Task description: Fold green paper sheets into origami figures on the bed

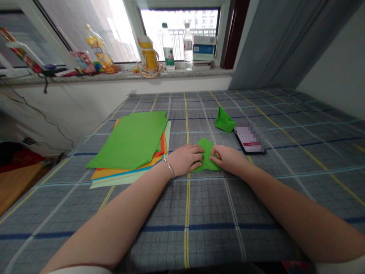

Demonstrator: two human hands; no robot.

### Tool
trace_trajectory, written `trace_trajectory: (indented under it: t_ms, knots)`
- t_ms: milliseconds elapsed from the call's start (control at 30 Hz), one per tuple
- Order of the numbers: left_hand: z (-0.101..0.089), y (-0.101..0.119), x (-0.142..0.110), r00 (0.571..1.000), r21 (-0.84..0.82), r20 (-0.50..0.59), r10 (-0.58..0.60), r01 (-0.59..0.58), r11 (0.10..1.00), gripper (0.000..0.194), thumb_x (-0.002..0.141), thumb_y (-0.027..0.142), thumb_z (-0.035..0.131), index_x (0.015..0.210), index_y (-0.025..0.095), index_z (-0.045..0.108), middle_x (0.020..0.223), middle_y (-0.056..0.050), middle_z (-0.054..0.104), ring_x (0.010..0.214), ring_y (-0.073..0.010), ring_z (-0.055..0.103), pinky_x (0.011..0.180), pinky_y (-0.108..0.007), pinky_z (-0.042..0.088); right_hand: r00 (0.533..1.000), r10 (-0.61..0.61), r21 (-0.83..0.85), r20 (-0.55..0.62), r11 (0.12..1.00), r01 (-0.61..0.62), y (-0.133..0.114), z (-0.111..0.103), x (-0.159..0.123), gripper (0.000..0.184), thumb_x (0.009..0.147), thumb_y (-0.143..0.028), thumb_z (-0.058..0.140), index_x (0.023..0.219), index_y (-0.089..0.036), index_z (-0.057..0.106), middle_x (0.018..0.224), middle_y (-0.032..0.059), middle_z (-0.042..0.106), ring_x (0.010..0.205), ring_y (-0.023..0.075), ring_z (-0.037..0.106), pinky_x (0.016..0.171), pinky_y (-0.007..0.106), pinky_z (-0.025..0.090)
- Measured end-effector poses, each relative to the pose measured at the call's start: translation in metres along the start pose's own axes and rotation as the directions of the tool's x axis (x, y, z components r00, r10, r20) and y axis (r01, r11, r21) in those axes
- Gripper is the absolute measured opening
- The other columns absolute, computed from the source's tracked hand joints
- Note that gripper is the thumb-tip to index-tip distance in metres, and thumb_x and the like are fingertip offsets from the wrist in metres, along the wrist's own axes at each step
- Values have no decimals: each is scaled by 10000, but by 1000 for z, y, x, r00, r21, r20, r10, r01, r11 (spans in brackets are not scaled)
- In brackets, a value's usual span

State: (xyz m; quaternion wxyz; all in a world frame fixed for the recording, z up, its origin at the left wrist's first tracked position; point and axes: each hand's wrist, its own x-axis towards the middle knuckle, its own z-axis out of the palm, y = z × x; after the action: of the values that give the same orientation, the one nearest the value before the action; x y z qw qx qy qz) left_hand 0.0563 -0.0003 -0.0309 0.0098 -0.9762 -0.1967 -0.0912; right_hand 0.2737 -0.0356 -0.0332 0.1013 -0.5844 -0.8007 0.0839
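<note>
A small folded piece of green paper (206, 161) lies on the checked cloth between my hands, its pointed top facing the window. My left hand (186, 159), with a silver bangle at the wrist, rests on the paper's left side, fingers stretched out. The fingers of my right hand (226, 156) are curled and pressed together at its right edge, covering part of that side. Farther back stands a folded green paper shape (224, 121) with a pointed peak. It touches or nearly touches a phone (248, 140) lying to the right.
Left of my hands is a stack of coloured paper (131, 140), green on top. Bottles (168, 49), a yellow drink bottle (101, 51), a yellow cup (149, 57) and boxes (203, 49) line the windowsill (122, 76). A grey curtain (273, 42) hangs at the right.
</note>
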Motion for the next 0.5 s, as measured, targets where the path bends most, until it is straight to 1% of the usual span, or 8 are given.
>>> trace_trajectory:
  t_ms: [67, 133, 300, 400, 500]
  knots:
    - [-8, -2, -4, 999, 40, 29, -14, 13, 999, 285, 951, 329, 437, 987, 221, 698, 1151, -52, 642, 1106, -215, 554, 1020, -390, 398, 1000, -4, -7, 6, 1000, 4, 2, 0, 1, 165, 869, -367, 551, 801, -218, 560, 789, 3, 648, 665, 143, 542, 553, 258, 285]
    - [-15, -4, -7, 997, 86, 60, -52, 47, 995, 266, 934, 356, 474, 990, 262, 717, 1091, -38, 652, 1033, -214, 571, 964, -391, 413, 1000, 4, -16, 14, 1000, -3, 4, 0, 2, 237, 871, -416, 541, 741, -218, 550, 761, 2, 642, 663, 146, 533, 543, 260, 268]
    - [-28, -3, -12, 977, 165, 148, -150, 126, 978, 201, 882, 373, 566, 973, 321, 738, 991, -18, 671, 923, -190, 589, 926, -381, 390, 993, 100, -40, 64, 994, -97, 8, -1, 7, 319, 832, -507, 553, 688, -223, 541, 678, -1, 621, 608, 148, 497, 511, 265, 225]
    - [-37, -2, -15, 948, 199, 210, -237, 196, 960, 171, 859, 376, 596, 905, 328, 753, 985, -9, 687, 915, -190, 596, 911, -374, 384, 984, 155, -33, 94, 988, -152, 14, -4, 8, 329, 816, -516, 567, 671, -223, 529, 653, -1, 614, 594, 149, 493, 507, 263, 230]
    - [-46, -2, -19, 910, 214, 273, -312, 259, 942, 149, 838, 352, 614, 855, 321, 759, 997, -2, 697, 908, -192, 608, 854, -341, 401, 977, 166, -3, 134, 986, -167, 23, -8, 8, 308, 817, -468, 585, 653, -218, 510, 646, 3, 613, 602, 151, 509, 519, 259, 263]
